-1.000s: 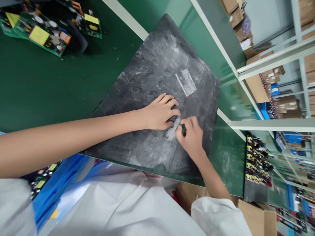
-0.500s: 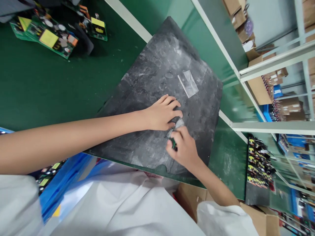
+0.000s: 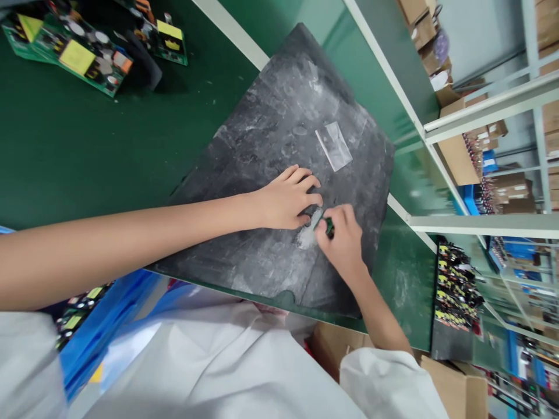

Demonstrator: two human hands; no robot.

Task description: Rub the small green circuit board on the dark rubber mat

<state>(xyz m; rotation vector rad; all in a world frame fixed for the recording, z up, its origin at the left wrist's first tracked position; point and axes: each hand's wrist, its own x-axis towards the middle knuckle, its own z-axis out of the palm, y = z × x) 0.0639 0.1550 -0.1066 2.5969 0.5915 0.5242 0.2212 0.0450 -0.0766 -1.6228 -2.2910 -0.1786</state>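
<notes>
Back up toward the thumb slides the right hand (image 3: 343,241), while the left hand (image 3: 283,201) presses curled fingers (image 3: 305,177) on the dark mat (image 3: 271,116), right fingers pinched tight on a small green piece (image 3: 328,227) beside the white smear (image 3: 308,233).

Green item (image 3: 329,227): mostly hidden inside the right hand (image 3: 345,244); kind could not be told. Left hand (image 3: 283,201): fingertips covered part of the white patch (image 3: 308,233). Circuit boards (image 3: 74,49): cut off by the top edge; shelf parts (image 3: 458,291) were too small and blurred to identify.
</notes>
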